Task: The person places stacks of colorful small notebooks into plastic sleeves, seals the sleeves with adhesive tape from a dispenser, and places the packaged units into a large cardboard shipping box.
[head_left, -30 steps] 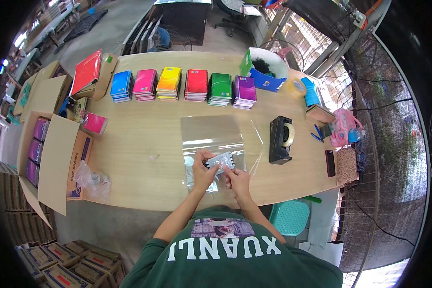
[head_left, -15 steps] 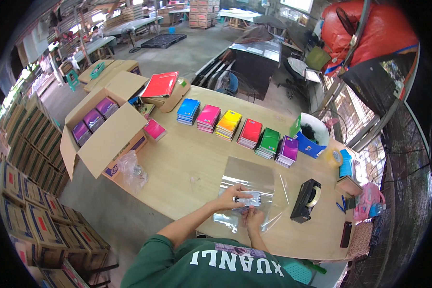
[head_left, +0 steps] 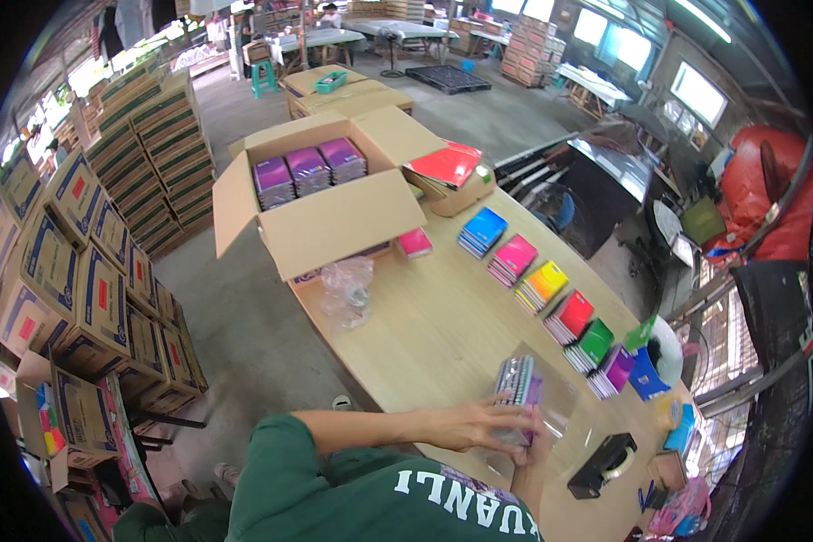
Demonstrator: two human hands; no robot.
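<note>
— Hands first: what are they doing?

— Left hand [head_left: 479, 425] lies flat over a stack of small spiral notebooks [head_left: 518, 393], fingers wrapped round its near side, so it is grasping the stack. Of the right hand I see only a forearm rising under the stack; whether it grips or rests loose, I cannot tell.

— Where does the stack sit?

— On the wooden bench [head_left: 425, 334], at the near edge in front of the person, lying on a clear plastic bag [head_left: 560, 402] that spreads out beyond it.

— How would you expect it to handle?

— As a block it looks fairly stiff and moderately light, being paper and card. But it is loose books, not one piece, so I'd judge it apt to shear or fan out if squeezed at one corner. The wire spirals give a bumpy edge that may snag the film.

— And the bag?

— Thin, limp and slippery by the look of it; it probably clings and creases.

— So where to take hold?

— Across the stack's two long sides, thumb opposite fingers, pressing the covers together, away from the spirals. The bag is best pinched at its open rim.

— Anything close by?

— A black tape dispenser [head_left: 602, 465] to the right, and a row of coloured notebook piles [head_left: 551, 298] further along the bench. An open carton [head_left: 325, 203] of purple books stands at the far end.
</note>
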